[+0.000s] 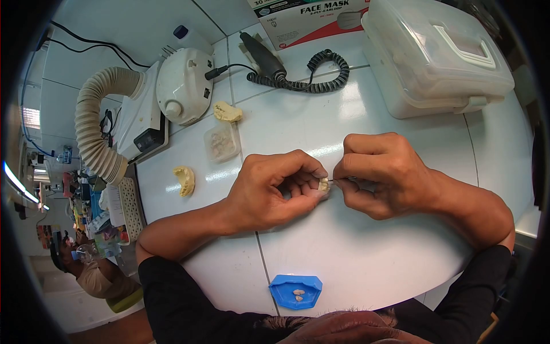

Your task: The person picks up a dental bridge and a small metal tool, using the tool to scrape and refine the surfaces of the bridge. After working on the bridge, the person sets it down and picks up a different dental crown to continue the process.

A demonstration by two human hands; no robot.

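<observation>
My left hand is closed around a small cream-coloured tooth-like piece, pinched between thumb and fingers at the middle of the view. Just to its right, my right hand pinches a thin, dark tool, whose tip meets or nearly meets the piece. Most of the tool is hidden by the fingers. Below the hands, a blue tray holds small pale pieces. Two yellowish dental models lie to the upper left, beside a clear container with small pale bits in it.
A white machine and a ribbed hose stand at the upper left. A black handpiece with a coiled cord lies at the back, near a mask box and a translucent case. Another person is at far left.
</observation>
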